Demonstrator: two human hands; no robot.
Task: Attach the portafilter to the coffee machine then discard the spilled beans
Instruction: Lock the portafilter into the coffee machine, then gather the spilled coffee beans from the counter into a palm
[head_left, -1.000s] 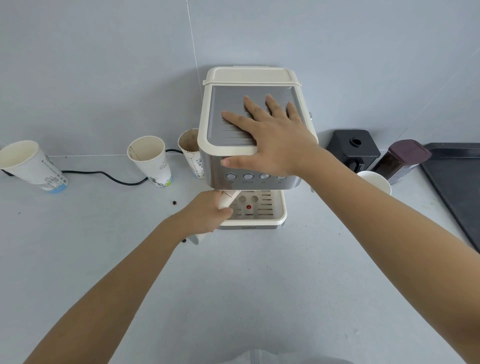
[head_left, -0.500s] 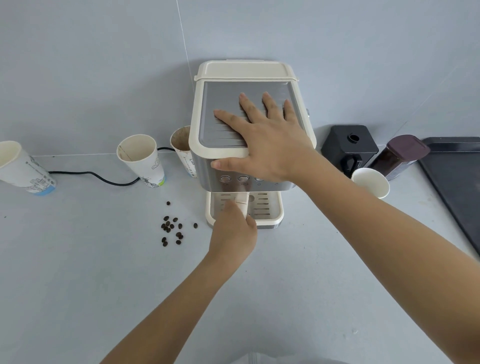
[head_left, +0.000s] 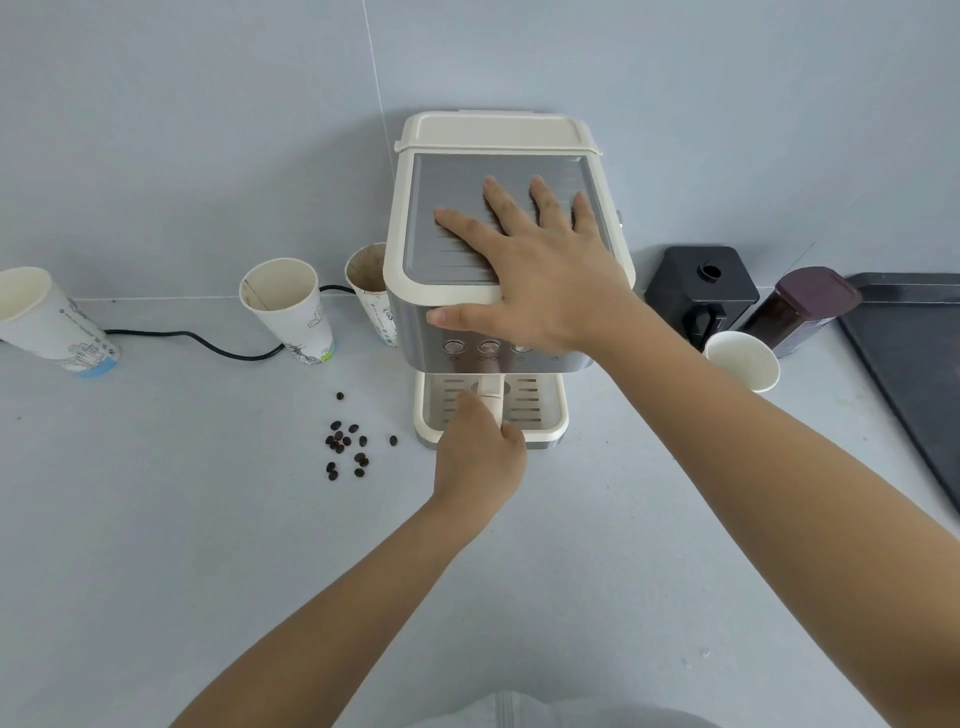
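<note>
While the right hand (head_left: 540, 270) lies flat on top of the coffee machine (head_left: 498, 249), fingers spread apart across the ribbed metal warming plate and thumb hooked over the front edge just above the row of round buttons, the left hand (head_left: 480, 457) reaches in from below and closes its fingers around the cream handle of the portafilter (head_left: 491, 397). That flat press looks meant to brace the machine so it does not slide or twist as the handle is turned into its lock. The portafilter handle points straight out toward the viewer, centred under the front panel and above the slotted cream drip tray (head_left: 540, 415); its metal basket end is hidden under the machine body, so whether it is fully seated cannot be told. Only a short pale stub of handle shows above the gripping fingers. On the grey countertop (head_left: 571, 571), just left of the drip tray, a loose scatter of dark spilled beans (head_left: 347, 447) lies untouched, most bunched together with a few strays apart. Behind them stand tall printed paper cups (head_left: 288, 306), open and tilted by the wide lens, with a black power cord trailing between them. To the machine's right sit a black grinder (head_left: 701, 291), a dark-lidded jar (head_left: 800, 306), a small white cup (head_left: 743, 361) and the edge of a dark tray (head_left: 909, 353).
</note>
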